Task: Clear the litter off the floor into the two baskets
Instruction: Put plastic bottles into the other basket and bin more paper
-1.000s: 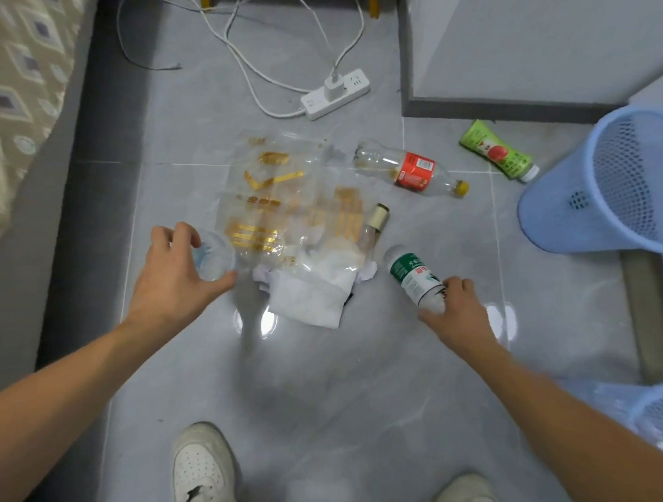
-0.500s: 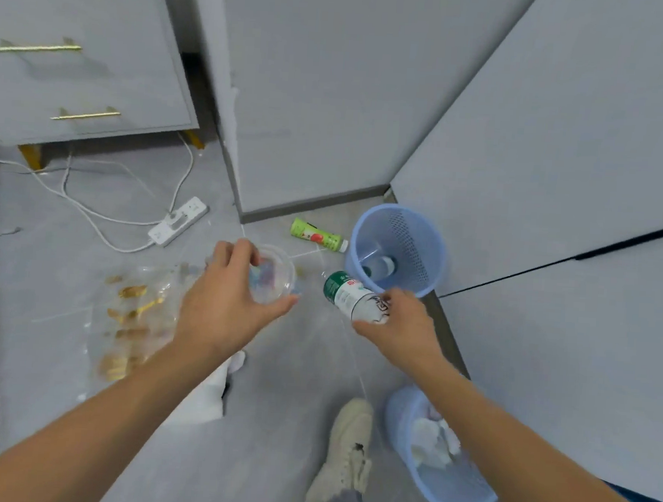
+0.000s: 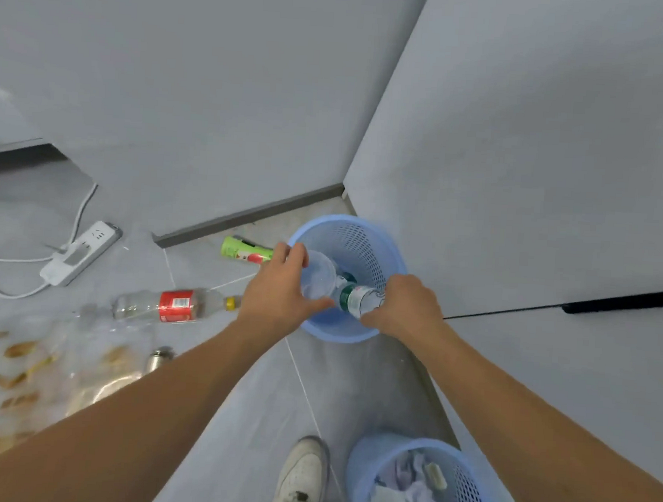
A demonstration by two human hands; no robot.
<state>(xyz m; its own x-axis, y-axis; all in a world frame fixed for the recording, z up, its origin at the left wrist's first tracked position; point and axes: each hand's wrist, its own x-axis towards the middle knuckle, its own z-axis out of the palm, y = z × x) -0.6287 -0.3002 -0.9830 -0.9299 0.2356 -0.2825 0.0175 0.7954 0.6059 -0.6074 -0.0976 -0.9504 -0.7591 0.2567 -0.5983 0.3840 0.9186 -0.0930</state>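
Paper scraps fill the near basket [image 3: 466, 492] beside a white shoe [image 3: 302, 478], while beyond it, over the far basket [image 3: 377, 238], the left hand [image 3: 281, 292] grips a clear plastic cup [image 3: 318, 275] and the right hand [image 3: 408, 308] a green-labelled bottle [image 3: 356, 297], a green tube [image 3: 244, 250] lying left of that basket.

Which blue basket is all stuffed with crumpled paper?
The near basket beside the white shoe; crumpled paper fills it. The far basket in the corner, under both hands, looks nearly empty.
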